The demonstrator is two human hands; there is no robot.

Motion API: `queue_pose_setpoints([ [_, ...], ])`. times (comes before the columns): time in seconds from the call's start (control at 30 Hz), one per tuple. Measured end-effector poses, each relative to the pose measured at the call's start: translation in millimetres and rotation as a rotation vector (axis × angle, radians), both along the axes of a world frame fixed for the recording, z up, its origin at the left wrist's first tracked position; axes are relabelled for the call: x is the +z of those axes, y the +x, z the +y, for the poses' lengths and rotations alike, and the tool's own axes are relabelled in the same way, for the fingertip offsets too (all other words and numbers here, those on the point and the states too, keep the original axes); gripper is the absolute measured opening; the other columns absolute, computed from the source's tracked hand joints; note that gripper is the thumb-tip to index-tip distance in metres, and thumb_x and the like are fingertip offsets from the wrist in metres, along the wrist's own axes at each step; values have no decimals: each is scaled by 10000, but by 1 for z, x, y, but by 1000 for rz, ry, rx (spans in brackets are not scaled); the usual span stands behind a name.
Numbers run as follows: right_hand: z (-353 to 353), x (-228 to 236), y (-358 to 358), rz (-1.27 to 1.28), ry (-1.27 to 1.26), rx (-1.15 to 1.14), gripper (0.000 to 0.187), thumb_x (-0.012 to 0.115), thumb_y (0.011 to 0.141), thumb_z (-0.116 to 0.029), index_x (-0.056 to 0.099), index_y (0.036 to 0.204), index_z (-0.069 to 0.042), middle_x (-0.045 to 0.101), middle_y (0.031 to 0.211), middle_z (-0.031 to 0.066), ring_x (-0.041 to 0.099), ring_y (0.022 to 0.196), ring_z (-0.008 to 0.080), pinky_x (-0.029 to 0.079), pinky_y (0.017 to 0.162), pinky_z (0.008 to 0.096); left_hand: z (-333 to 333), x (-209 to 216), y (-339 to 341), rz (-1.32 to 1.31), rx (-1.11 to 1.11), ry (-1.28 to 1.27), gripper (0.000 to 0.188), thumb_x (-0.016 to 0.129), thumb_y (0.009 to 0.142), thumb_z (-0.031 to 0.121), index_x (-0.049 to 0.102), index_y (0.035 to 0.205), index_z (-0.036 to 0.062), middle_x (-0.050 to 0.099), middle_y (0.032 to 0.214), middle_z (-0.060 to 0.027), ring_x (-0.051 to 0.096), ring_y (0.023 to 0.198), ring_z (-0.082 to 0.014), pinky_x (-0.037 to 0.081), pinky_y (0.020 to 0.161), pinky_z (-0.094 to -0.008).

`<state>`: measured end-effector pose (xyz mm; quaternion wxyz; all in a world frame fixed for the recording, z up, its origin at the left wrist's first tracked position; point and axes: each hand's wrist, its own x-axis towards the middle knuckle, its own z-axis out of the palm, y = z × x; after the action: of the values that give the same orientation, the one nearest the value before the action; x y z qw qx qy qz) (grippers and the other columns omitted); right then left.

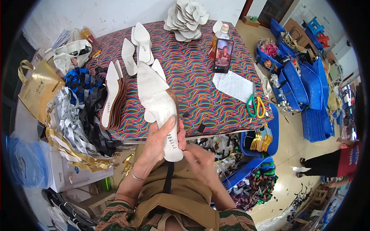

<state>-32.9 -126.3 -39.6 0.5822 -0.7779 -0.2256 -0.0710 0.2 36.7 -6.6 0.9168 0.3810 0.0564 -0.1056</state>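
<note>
My left hand [156, 143] grips a pale shoe insole [157, 103] with a brown layer showing along its right edge; the thumb presses on top near the heel. My right hand [201, 161] is at the heel end, fingers closed at the rim, slightly blurred; whether they pinch anything there is hidden. To the left, a stack of insoles [111, 96] with brown undersides lies on the patterned tablecloth [192, 88]. Beyond it are more loose white insoles [142, 40]. Another insole [149, 116] shows partly beneath the held one.
A tall pile of insoles [187, 21] stands at the back. Right of it, a phone [222, 56] leans on a bottle [221, 32], near a paper sheet [233, 85] and scissors [256, 106]. Strap bundles [73, 115] hang left; blue bins [304, 82] and a person [331, 161] are right.
</note>
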Motion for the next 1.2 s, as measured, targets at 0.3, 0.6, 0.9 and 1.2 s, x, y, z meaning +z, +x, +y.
queue_pose_setpoints([
  [0.3, -2, 34, 47, 441, 430, 48, 96, 627, 910, -42, 606, 827, 1, 589, 682, -23, 528, 617, 33, 383, 524, 193, -19, -5, -22, -136, -203, 187, 82, 641, 911, 39, 595, 934, -25, 583, 651, -63, 562, 519, -143, 455, 481, -274],
  [0.6, -5, 30, 51, 217, 280, 82, 150, 613, 934, -68, 580, 798, -14, 499, 654, -54, 380, 566, 4, 279, 485, 192, -12, 7, -37, -153, -254, 333, 139, 637, 913, 51, 614, 1003, -52, 671, 783, -144, 620, 581, -147, 489, 520, -263],
  [0.9, -7, 18, 5, 522, 323, 113, 360, 563, 899, -14, 571, 1254, 45, 649, 1040, 84, 584, 928, 110, 488, 781, 281, -2, 19, -25, -95, -102, 304, 194, 652, 863, 44, 611, 1024, -57, 678, 800, -137, 634, 605, -170, 511, 546, -287],
  [1.2, -2, 37, -21, 234, -56, -12, 236, 701, 844, -25, 670, 1074, 19, 672, 792, 97, 566, 626, 129, 463, 595, 286, 10, 29, -6, -60, 26, 82, 236, 687, 869, 126, 605, 1034, -21, 681, 802, -182, 691, 661, -264, 586, 602, -361],
])
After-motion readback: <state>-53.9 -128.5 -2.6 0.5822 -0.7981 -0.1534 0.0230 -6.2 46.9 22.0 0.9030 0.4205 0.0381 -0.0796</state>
